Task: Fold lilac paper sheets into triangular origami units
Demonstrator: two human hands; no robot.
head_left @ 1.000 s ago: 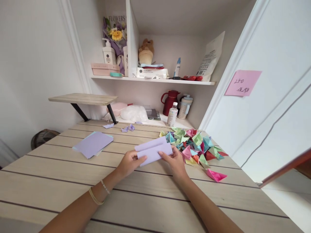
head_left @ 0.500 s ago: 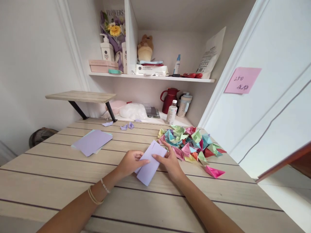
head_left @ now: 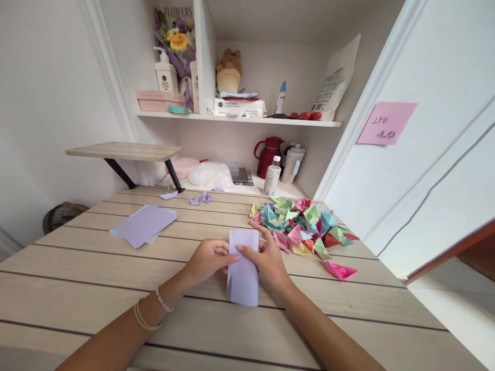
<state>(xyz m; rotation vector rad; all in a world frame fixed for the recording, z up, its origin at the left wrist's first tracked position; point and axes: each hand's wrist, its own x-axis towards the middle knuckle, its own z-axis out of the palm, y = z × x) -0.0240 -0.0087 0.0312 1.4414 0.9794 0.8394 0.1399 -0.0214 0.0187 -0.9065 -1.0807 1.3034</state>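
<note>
Lilac folded paper [head_left: 244, 281], left hand [head_left: 209, 262] pinching it, right hand [head_left: 269, 259] gripping, half-spread

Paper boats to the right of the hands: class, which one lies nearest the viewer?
The bright pink boat, right of the right hand. It sits in front of the heap, while the other colourful boats bunch together behind it.

One head camera, forward and downward over the near hands [head_left: 207, 262] and tabletop [head_left: 185, 324], shelf [head_left: 240, 120] beyond.
</note>
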